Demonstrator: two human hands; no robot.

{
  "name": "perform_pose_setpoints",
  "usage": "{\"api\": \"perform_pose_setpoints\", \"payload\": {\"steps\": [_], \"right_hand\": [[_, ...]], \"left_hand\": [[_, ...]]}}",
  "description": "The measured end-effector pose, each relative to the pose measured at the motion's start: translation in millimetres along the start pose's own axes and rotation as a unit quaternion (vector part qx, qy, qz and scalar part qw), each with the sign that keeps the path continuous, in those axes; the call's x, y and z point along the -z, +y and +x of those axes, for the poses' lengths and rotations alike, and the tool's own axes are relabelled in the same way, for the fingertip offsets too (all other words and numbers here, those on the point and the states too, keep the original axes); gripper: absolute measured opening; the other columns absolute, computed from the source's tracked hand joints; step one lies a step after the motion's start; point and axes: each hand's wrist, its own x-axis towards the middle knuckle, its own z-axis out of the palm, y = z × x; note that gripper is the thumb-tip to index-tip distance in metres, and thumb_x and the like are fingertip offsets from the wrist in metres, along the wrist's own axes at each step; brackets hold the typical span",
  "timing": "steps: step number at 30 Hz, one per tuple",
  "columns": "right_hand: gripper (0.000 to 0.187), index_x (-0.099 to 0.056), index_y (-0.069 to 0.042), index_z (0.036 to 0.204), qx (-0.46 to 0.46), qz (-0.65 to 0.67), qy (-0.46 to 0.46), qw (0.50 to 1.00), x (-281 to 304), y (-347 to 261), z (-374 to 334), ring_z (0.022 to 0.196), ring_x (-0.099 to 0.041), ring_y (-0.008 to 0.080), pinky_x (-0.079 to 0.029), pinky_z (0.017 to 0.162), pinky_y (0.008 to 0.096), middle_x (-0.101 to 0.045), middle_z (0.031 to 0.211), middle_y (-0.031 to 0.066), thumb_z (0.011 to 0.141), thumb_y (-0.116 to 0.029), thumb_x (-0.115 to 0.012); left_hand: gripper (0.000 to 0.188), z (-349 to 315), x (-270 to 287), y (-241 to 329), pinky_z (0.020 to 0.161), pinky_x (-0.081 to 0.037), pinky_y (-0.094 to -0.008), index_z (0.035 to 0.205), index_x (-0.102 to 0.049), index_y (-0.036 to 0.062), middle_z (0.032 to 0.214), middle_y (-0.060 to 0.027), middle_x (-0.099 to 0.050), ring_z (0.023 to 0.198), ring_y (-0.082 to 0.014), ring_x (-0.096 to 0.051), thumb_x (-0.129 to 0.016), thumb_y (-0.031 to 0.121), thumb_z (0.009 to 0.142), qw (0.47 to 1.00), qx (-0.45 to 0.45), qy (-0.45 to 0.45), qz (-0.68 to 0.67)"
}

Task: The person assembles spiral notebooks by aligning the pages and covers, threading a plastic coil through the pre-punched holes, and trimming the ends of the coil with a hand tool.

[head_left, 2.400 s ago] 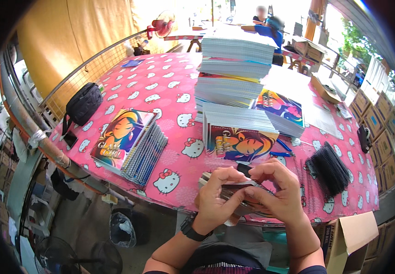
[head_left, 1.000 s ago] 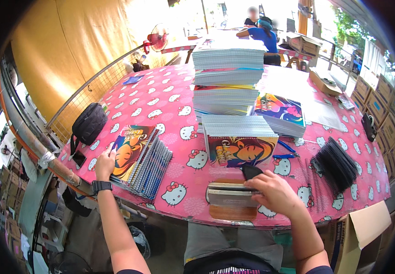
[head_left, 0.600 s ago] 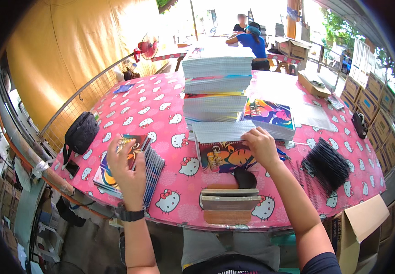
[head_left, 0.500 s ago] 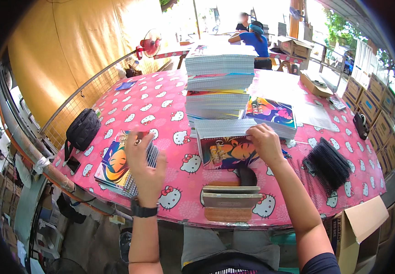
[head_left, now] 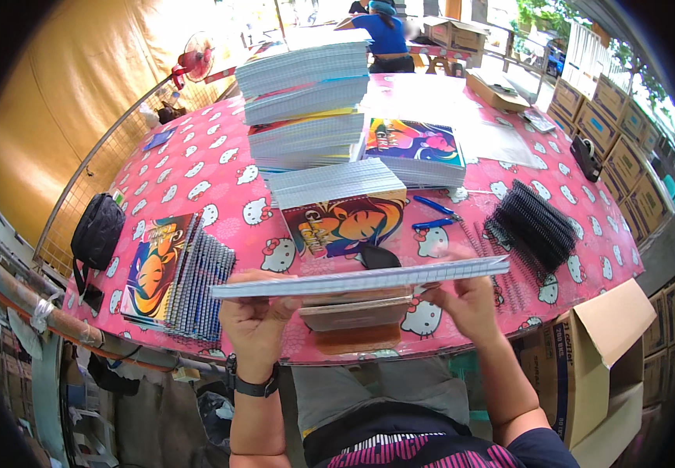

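Observation:
A thin notebook [head_left: 365, 279] is held level and nearly edge-on above the table's near edge. My left hand [head_left: 258, 318] grips its left end, thumb on the near side and fingers behind. My right hand [head_left: 466, 306] pinches the right part from below. Under the notebook stands a slotted wooden block [head_left: 355, 318], partly covered by it. Just beyond lie a black rounded object [head_left: 379, 256] and a stack of colourful-covered notebooks [head_left: 345, 225]. Blue-handled pliers [head_left: 433, 224] rest right of that stack. Spiral-bound notebooks [head_left: 197, 285] are piled at the left.
Tall paper stacks [head_left: 302, 90] and another notebook stack [head_left: 414, 148] stand farther back on the pink table. Black binding coils [head_left: 536, 230] lie at the right, a black bag [head_left: 97, 234] at the left. An open carton [head_left: 587, 374] sits near right. A person in blue [head_left: 388, 35] sits beyond.
My right hand has left the middle stack, and a notebook is now between both hands nearer to me. My left hand has moved from above the left pile. The view has shifted right.

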Motion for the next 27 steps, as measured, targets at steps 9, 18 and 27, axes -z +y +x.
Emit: {"api": "perform_pose_setpoints", "payload": {"steps": [9,18,27], "right_hand": [[0.021,-0.064,0.003,0.104,0.011,-0.139,-0.038,0.990,7,28,-12,0.074,-0.064,0.0154,-0.051,0.069,0.0297,-0.069,0.084,0.0094,0.083,0.002,-0.066],[0.014,-0.066,0.000,0.094,-0.032,-0.165,-0.170,0.971,21,51,-4,0.077,-0.067,0.0214,-0.053,0.070,0.0320,-0.068,0.083,0.0120,0.082,-0.008,-0.070],[0.025,-0.064,-0.001,0.103,-0.091,-0.639,0.072,0.760,113,146,29,0.086,-0.062,0.0321,-0.050,0.083,0.0404,-0.066,0.097,0.0149,0.082,-0.015,-0.068]], "left_hand": [[0.035,-14,4,-20,0.081,-0.049,-0.0271,0.107,-0.058,0.0012,0.098,-0.0067,-0.063,0.090,-0.0136,-0.060,-0.078,0.002,0.078,0.998,0.035,0.015,0.045],[0.044,-27,59,-44,0.079,-0.053,-0.0314,0.123,-0.051,-0.0019,0.108,-0.0089,-0.062,0.093,-0.0169,-0.062,-0.071,0.007,0.084,0.970,0.200,-0.017,0.139],[0.037,-27,24,-62,0.062,-0.046,-0.0234,0.126,-0.049,0.0017,0.109,-0.0119,-0.062,0.080,-0.0125,-0.060,-0.053,0.024,0.097,0.979,0.143,0.143,0.036]]}}
